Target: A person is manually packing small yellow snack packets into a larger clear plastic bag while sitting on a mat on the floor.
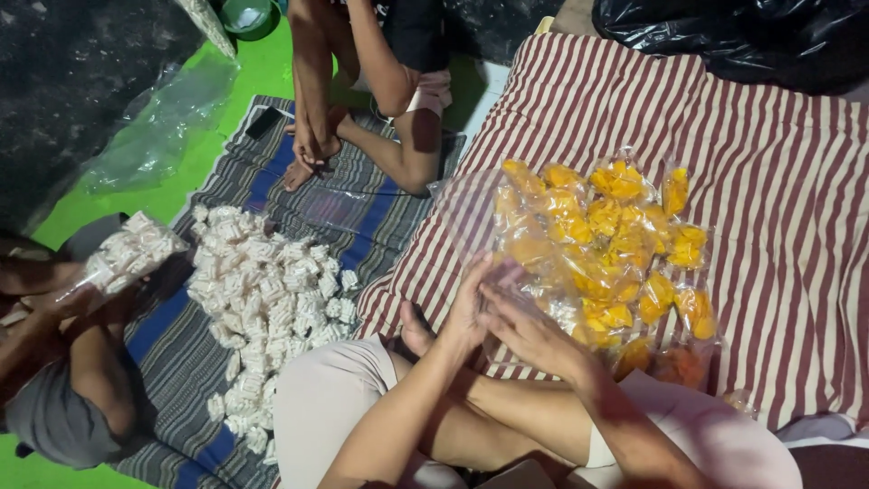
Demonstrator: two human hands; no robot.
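Your left hand [471, 308] and right hand [529, 330] touch, fingers flat, pinching clear bag [471, 213] edge between them (orange snack packets [606, 244] heaped just beside, on striped cloth [778, 181]).

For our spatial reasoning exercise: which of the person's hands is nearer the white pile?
Left. The left hand is on the side toward the white pile; the right hand lies beyond it, by the orange packets.
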